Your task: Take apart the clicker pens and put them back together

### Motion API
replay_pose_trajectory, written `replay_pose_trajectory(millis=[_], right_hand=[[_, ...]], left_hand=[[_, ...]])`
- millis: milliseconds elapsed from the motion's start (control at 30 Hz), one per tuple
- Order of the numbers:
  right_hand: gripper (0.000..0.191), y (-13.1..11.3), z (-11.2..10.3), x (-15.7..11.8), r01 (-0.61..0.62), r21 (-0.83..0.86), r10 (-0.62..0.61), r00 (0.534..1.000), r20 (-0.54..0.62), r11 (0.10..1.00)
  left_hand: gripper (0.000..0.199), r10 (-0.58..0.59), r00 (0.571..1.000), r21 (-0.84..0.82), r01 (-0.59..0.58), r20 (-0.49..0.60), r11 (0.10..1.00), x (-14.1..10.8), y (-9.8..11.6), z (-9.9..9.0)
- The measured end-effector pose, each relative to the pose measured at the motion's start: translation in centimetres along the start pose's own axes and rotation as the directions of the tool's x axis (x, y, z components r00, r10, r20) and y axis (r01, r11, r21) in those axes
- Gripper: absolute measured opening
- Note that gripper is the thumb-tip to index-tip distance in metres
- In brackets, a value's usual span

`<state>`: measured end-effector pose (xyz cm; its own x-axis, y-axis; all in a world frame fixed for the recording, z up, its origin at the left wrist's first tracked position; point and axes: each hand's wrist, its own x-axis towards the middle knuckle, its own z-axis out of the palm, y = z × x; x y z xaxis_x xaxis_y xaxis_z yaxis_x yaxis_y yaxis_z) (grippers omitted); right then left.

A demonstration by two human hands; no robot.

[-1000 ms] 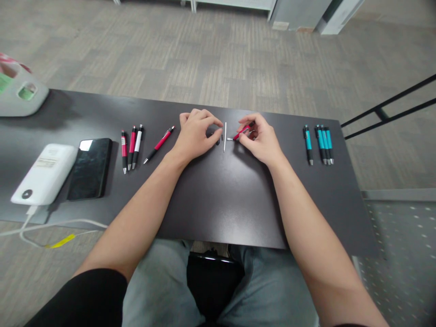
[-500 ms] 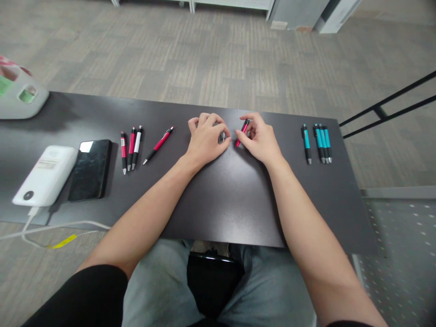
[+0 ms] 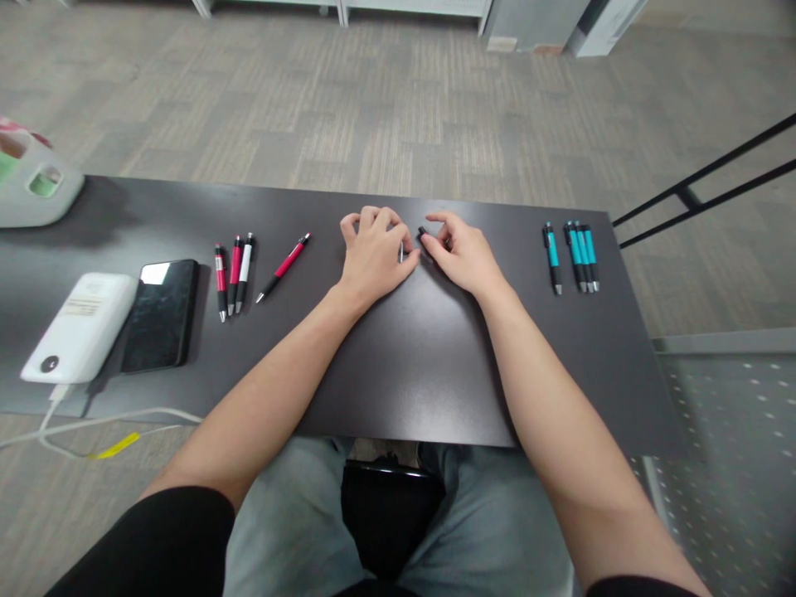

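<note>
My left hand point(image 3: 373, 259) rests on the dark table, its fingers curled down. A small silvery piece point(image 3: 401, 251) shows between thumb and forefinger; the rest of it is hidden. Just to the right, my right hand point(image 3: 465, 255) pinches a pen point(image 3: 422, 232), of which only a black end sticks out past the thumb. The two hands are close but apart. Left of my left hand, a red pen point(image 3: 284, 267) with a black grip lies at a slant.
Two red pens point(image 3: 235, 274) and a white pen point(image 3: 245, 272) lie side by side further left. Several turquoise pens point(image 3: 552, 257) lie at the right. A black phone point(image 3: 160, 319), a white power bank point(image 3: 80, 327) with a cable and a whitish container point(image 3: 59, 199) occupy the left end.
The pen in my right hand has turned: its red barrel showed before, and now only a black end does. My right hand has shifted slightly left. My left hand stays nearly still.
</note>
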<state>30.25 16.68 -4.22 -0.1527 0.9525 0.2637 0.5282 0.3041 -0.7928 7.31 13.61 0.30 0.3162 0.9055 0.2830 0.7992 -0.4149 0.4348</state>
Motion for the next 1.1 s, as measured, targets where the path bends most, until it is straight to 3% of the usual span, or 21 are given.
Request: replay_pose_trajectory(millis=[100, 467, 600, 867, 1000, 1100], right_hand=[[0.029, -0.2, -0.4, 0.1, -0.009, 0.035, 0.009, 1.000, -0.013, 0.999], [0.022, -2.3, -1.6, -0.7, 0.050, 0.032, -0.055, 0.982, 0.180, 0.998], [0.010, -2.4, -1.5, -0.6, 0.033, 0.015, -0.035, 0.985, 0.166, 0.999], [0.017, -2.2, -1.5, -0.5, 0.038, 0.010, -0.039, 0.985, 0.167, 0.999], [0.020, -2.2, -1.4, -0.5, 0.035, 0.021, -0.038, 0.990, 0.137, 0.999], [0.027, -2.3, -1.6, -0.5, 0.030, 0.021, -0.032, 0.997, 0.074, 0.999]], left_hand=[[0.017, 0.002, 1.000, 0.000, -0.002, 0.013, 1.000, 0.0, 0.1, -0.1], [0.015, -0.005, 1.000, -0.031, 0.006, 0.026, 0.999, -0.2, -0.4, -1.0], [0.013, -0.013, 1.000, -0.037, 0.013, 0.002, 0.999, -0.1, -1.1, -1.7], [0.006, -0.090, 0.989, -0.036, 0.086, -0.118, 0.996, 0.5, -3.4, -2.5], [0.008, -0.161, 0.985, -0.209, 0.145, -0.063, 0.967, 1.1, -5.7, -3.1], [0.008, -0.148, 0.989, -0.257, 0.142, -0.006, 0.956, 1.1, -6.6, -3.6]])
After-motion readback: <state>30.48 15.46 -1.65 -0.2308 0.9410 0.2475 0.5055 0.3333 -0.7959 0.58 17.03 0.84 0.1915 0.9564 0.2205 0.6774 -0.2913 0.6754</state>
